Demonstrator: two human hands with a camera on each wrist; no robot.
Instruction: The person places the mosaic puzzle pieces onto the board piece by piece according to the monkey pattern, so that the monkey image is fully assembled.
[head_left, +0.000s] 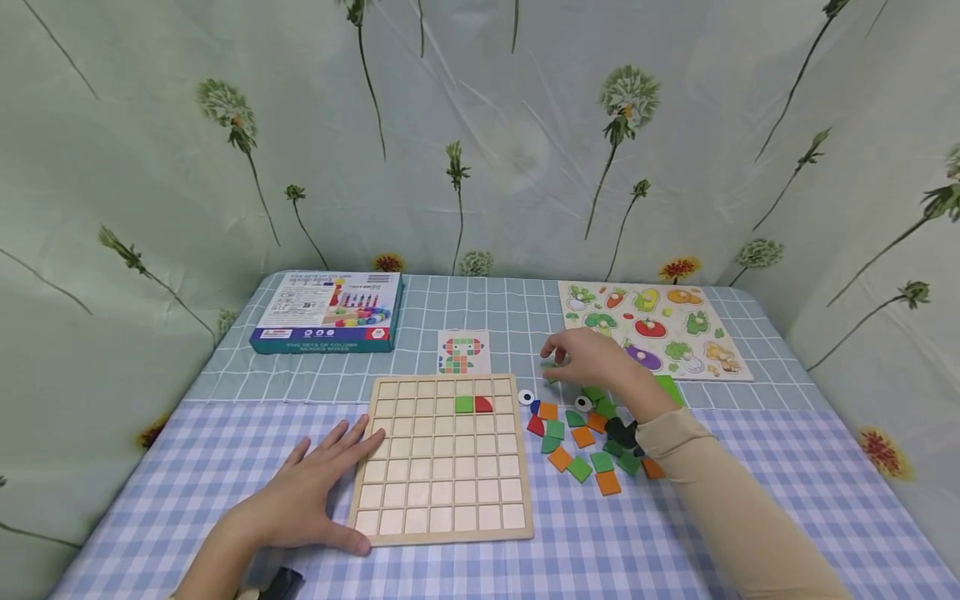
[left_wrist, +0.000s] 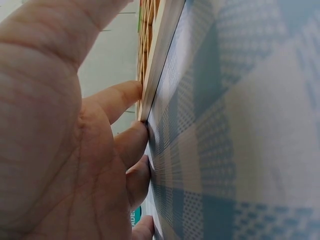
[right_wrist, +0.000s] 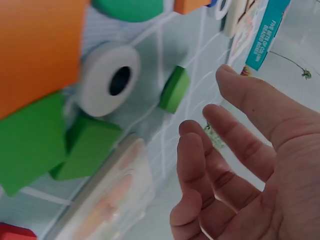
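My left hand lies spread at the left edge of a wooden grid board, thumb at its near corner and a fingertip on the frame. A green square tile and a red quarter-round tile sit side by side in the board's second row. Beyond the board's right corner hovers my right hand, its fingers loosely bent with nothing between them. Just off its fingertips, a small green piece lies on the cloth. In the head view the hand partly hides this piece.
Several loose orange, green, red and blue tiles, with white eye discs, are scattered right of the board. A picture card touches its far edge. Behind stand a box at left and a vegetable puzzle board at right.
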